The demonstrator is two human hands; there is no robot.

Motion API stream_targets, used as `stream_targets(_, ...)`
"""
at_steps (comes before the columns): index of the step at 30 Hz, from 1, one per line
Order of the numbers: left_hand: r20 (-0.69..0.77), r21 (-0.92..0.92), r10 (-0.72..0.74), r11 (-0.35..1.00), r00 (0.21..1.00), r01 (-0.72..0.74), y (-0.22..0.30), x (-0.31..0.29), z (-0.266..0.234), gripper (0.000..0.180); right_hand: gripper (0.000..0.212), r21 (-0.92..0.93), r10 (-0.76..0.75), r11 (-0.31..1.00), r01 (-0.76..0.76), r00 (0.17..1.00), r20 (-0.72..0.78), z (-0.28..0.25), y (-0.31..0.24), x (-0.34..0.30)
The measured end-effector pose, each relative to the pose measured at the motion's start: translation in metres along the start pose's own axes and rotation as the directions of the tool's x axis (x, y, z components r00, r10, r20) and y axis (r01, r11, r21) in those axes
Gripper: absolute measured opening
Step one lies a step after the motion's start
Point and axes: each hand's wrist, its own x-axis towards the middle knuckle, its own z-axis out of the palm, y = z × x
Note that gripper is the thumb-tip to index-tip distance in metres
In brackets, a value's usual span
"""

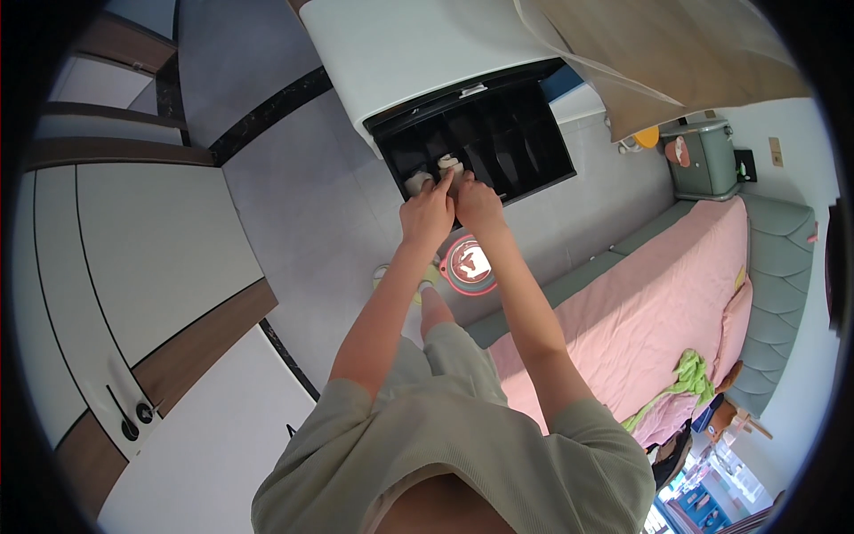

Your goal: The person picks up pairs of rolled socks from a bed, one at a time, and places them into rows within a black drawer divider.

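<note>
Both my hands reach into the near left part of a pulled-out black drawer [511, 147] with dividers. A small pale bundle of folded cloth [451, 164] sits between my fingertips. My left hand [429, 216] has its fingers pressed together at the near left side of this bundle. Against its right side, my right hand [479, 206] curls its fingers, which partly hide it. Just left of it, a second pale cloth bundle [417, 182] lies in the drawer's left corner, close to my left fingertips.
The drawer belongs to a white cabinet [418, 44]. Below it on the floor stands a round pink basin [447, 276] near my feet. A bed with a pink sheet [614, 329] is at right, a grey-green nightstand [703, 156] beyond it. A beige curtain [685, 53] hangs at far right, white door panels [151, 258] at left.
</note>
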Motion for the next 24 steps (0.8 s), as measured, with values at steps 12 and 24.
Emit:
stream_targets(12,0.023,0.079,0.028,0.996,0.999,-0.029,-0.006,0.001,-0.001,0.042,0.035,0.124,-0.088,0.984,0.128,0.954,-0.287,-0.016,-0.008,-0.043)
stream_targets(24,0.188,0.193,0.076,0.975,0.979,-0.113,-0.001,-0.001,0.006,0.035,0.021,-0.028,-0.051,0.999,0.045,0.95,-0.309,-0.006,0.0,-0.026)
